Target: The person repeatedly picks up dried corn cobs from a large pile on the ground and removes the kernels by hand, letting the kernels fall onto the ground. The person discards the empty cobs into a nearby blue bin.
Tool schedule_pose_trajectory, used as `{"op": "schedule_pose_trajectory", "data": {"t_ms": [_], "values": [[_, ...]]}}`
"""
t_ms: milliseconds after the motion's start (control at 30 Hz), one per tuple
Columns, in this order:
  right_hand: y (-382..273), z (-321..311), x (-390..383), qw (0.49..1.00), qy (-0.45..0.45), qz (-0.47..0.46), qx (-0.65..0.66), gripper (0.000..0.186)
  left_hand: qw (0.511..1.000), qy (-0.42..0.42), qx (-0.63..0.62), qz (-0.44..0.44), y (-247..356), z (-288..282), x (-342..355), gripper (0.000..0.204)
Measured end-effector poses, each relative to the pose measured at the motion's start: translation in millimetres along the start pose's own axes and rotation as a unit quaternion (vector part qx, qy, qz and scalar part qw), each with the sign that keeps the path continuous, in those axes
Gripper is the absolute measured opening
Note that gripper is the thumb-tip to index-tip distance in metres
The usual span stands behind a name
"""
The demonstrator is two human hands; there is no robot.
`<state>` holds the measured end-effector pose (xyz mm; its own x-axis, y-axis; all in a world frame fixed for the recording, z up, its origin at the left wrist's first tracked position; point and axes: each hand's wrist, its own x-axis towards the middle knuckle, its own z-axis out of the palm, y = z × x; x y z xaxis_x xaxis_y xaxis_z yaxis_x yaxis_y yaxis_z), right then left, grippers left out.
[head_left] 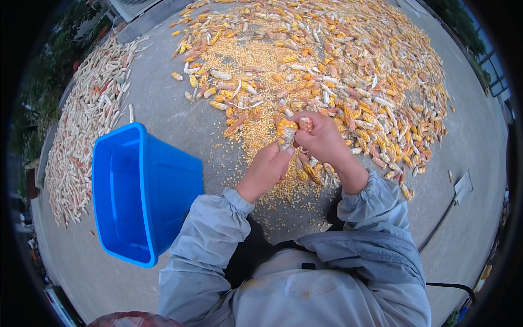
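My left hand (267,168) is closed around the lower end of a corn cob (286,132) that still bears yellow kernels on part of its length. Close against it, my right hand (321,140) grips a reddish, bare-looking cob (306,124). The two cobs meet or nearly meet between my hands. Below and beyond them spreads a wide heap of corn cobs (376,103), some yellow with kernels, some stripped pale or reddish. Loose kernels (256,65) lie thick among the cobs and scatter toward my feet.
A blue plastic tub (173,169) lies on its side at my left, its mouth facing left. Past it is a long pile of pale stripped cobs (90,120). On the concrete at right lies a long-handled tool with a flat grey blade (463,187).
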<state>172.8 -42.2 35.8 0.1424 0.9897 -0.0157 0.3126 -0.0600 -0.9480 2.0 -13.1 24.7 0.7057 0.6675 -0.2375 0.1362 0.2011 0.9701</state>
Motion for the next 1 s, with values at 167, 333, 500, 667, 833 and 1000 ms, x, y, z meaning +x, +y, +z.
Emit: {"op": "schedule_pose_trajectory", "data": {"t_ms": [167,333,500,667,833,1000], "values": [[-20,-2,-7,0.985,-0.016,0.081,0.151,0.027,1.000,-0.002,-0.004,-0.015,-3,-8,4,0.029],[-6,-3,-3,0.998,0.037,-0.031,-0.038,0.022,0.998,-0.029,0.056,0.003,-2,-5,3,0.031],[-9,-5,0,0.999,0.037,-0.029,-0.008,0.021,0.989,-0.092,-0.102,-0.051,-1,-12,3,0.026],[-22,-8,-8,0.993,-0.010,0.065,0.102,0.021,0.994,-0.004,0.111,0.012,5,-8,3,0.029],[-14,-9,-6,0.993,0.029,-0.062,-0.094,0.021,0.979,-0.020,0.197,0.042,0,-6,3,0.032],[-19,-10,-5,0.997,-0.010,0.055,0.054,0.020,0.987,-0.022,0.153,0.043,-4,-9,2,0.032]]}}
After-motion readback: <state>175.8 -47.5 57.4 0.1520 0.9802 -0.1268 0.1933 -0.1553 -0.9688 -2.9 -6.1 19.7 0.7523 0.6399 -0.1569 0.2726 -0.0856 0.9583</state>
